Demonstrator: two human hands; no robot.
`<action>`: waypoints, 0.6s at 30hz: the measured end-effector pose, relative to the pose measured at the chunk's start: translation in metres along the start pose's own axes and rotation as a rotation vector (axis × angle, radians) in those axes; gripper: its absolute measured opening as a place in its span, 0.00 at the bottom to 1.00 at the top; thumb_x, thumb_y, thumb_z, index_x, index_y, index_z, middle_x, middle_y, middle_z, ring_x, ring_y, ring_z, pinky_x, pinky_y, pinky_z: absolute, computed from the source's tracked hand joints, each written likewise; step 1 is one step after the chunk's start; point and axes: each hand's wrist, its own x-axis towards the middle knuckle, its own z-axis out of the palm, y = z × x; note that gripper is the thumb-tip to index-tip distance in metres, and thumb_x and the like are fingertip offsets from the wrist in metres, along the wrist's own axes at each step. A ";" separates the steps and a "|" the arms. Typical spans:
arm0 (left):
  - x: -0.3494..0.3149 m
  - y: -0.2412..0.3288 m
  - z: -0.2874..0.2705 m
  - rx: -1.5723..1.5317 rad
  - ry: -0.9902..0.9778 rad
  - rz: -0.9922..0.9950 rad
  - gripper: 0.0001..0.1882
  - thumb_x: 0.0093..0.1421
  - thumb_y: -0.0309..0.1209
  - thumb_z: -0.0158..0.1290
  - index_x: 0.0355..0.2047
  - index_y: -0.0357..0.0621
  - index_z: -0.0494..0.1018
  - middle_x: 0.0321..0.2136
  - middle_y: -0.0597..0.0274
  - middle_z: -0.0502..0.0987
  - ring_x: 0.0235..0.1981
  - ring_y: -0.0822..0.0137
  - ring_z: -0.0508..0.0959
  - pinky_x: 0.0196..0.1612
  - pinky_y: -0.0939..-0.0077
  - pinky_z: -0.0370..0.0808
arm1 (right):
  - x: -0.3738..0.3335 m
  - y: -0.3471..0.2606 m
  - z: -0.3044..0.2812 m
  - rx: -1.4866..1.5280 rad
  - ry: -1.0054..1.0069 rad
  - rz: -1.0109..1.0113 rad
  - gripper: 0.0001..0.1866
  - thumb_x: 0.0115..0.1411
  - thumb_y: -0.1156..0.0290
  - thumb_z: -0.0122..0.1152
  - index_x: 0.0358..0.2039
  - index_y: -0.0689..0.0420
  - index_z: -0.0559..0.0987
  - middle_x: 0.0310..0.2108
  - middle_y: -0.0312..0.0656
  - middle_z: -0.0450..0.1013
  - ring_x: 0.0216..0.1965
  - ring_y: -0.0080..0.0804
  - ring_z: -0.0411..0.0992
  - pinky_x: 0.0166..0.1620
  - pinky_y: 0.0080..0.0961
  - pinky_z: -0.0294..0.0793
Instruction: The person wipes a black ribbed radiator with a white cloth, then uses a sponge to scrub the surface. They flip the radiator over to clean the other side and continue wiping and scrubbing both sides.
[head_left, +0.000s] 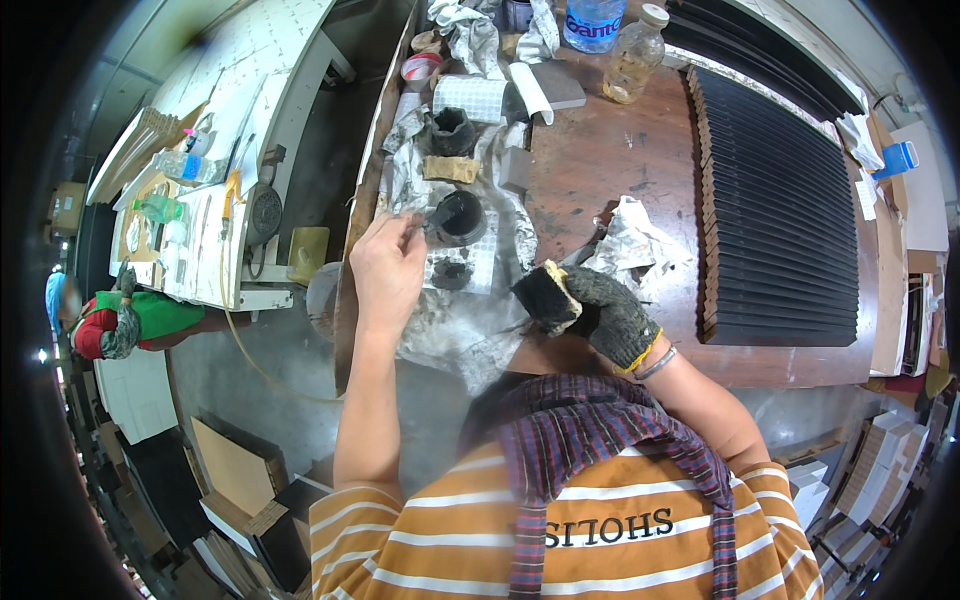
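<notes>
My bare left hand point(388, 268) is closed in a pinch at the left side of a small cup of black liquid point(461, 216). A blurred dark piece reaches from its fingertips to the cup's rim; its kind is unclear. My right hand point(612, 312), in a dark grey knitted glove with a yellow edge, grips a sponge point(545, 299) with a black-stained face and cream sides. The sponge is held right of the cup and below it in the picture. Under the cup lies a stained, patterned sheet point(480, 262), with a dark blot beside the cup.
Behind the cup are a tan block point(450, 168) and a black-stained container point(453, 132). A crumpled rag point(636, 240) lies on the brown table point(590, 150). Black slats point(775, 210) fill its right side. A glass bottle point(636, 55) stands at the back. Another person point(150, 318) is far left.
</notes>
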 end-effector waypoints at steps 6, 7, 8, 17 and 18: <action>0.013 0.000 0.006 0.275 -0.016 0.161 0.08 0.59 0.25 0.58 0.38 0.41 0.83 0.33 0.56 0.79 0.34 0.50 0.81 0.38 0.59 0.77 | 0.012 0.025 0.000 -0.204 0.060 0.071 0.21 0.69 0.70 0.58 0.60 0.64 0.76 0.51 0.45 0.79 0.52 0.34 0.78 0.57 0.33 0.78; 0.015 0.000 0.010 0.299 -0.030 0.179 0.08 0.59 0.25 0.58 0.38 0.42 0.83 0.33 0.55 0.79 0.35 0.50 0.81 0.39 0.58 0.77 | 0.014 0.027 0.001 -0.243 0.130 0.115 0.20 0.69 0.70 0.58 0.59 0.64 0.76 0.51 0.45 0.79 0.51 0.33 0.78 0.57 0.32 0.78; 0.017 0.000 0.014 0.331 -0.040 0.176 0.08 0.59 0.26 0.58 0.38 0.43 0.84 0.34 0.55 0.78 0.35 0.50 0.81 0.39 0.56 0.77 | 0.017 0.028 0.004 -0.234 0.150 0.116 0.20 0.69 0.69 0.58 0.59 0.64 0.76 0.51 0.44 0.79 0.51 0.33 0.78 0.57 0.31 0.78; 0.025 -0.017 0.018 0.243 -0.013 0.149 0.09 0.58 0.24 0.59 0.39 0.40 0.83 0.32 0.54 0.80 0.29 0.57 0.80 0.35 0.66 0.76 | 0.025 0.001 0.032 0.123 0.192 0.018 0.17 0.66 0.63 0.63 0.50 0.61 0.80 0.42 0.43 0.79 0.43 0.35 0.78 0.52 0.34 0.78; 0.025 -0.022 0.015 0.203 0.030 0.138 0.09 0.58 0.23 0.59 0.40 0.39 0.83 0.31 0.54 0.80 0.28 0.59 0.80 0.34 0.68 0.76 | 0.030 -0.004 0.032 0.115 0.269 0.027 0.17 0.68 0.64 0.61 0.51 0.61 0.80 0.41 0.43 0.79 0.42 0.34 0.78 0.51 0.33 0.78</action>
